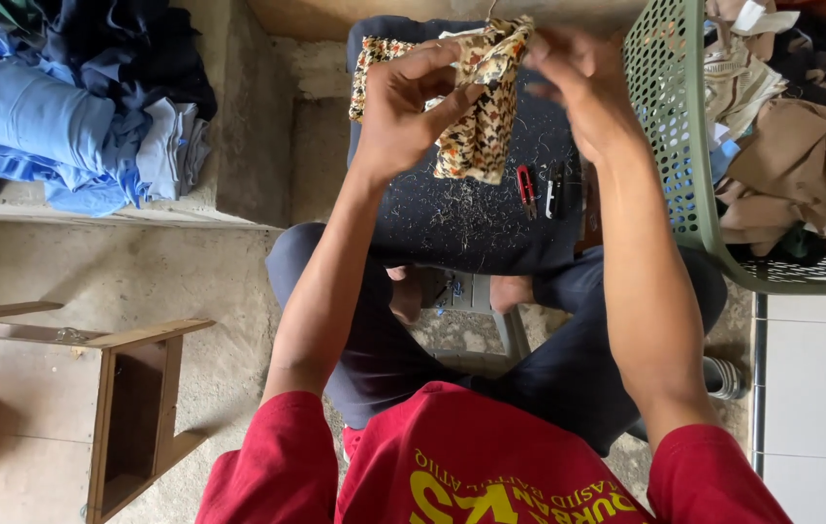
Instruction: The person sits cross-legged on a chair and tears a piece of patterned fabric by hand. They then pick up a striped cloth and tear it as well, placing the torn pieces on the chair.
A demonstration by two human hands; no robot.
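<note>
Concrete floor, dark lap-cloth. I see left hand pinching patterned cloth, hanging lengthwise; right hand beside it, blurred, grip unclear.

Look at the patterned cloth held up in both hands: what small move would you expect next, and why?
Probably the right hand pinches and pulls something off the patterned cloth, while the left hand grips it. Loose threads litter the dark cloth on the lap, beside a red snipper.
</note>
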